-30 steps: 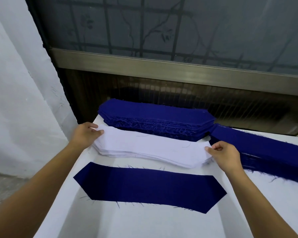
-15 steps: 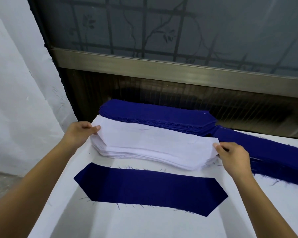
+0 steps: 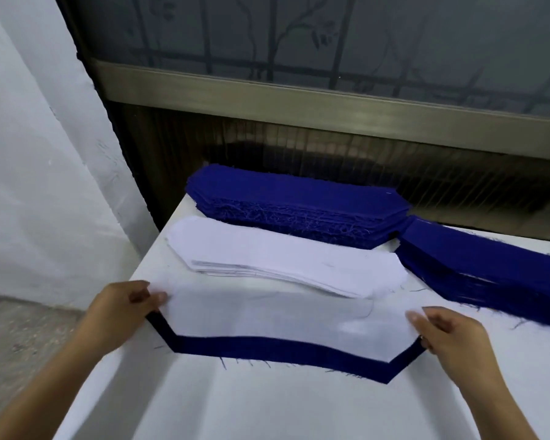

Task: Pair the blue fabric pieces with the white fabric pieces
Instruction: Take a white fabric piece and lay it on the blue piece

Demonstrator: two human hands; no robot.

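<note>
A single white fabric piece [image 3: 286,319] is stretched between my hands over a blue fabric piece [image 3: 283,352] lying on the white table [image 3: 267,404]. Only the blue piece's near edge and slanted ends show below the white one. My left hand [image 3: 121,308] pinches the white piece's left end. My right hand [image 3: 448,333] pinches its right end. Behind them lies the stack of white pieces [image 3: 283,258]. A thick stack of blue pieces [image 3: 296,203] sits at the table's far edge, and another blue stack [image 3: 489,268] lies at the right.
A window with a metal frame [image 3: 299,90] and dark panel rises right behind the table. A white wall [image 3: 38,154] stands to the left, with grey floor [image 3: 23,338] beyond the table's left edge.
Both hands lifted the top white piece off the white stack and brought it toward me, down over the single blue piece. The view also shifted closer.
</note>
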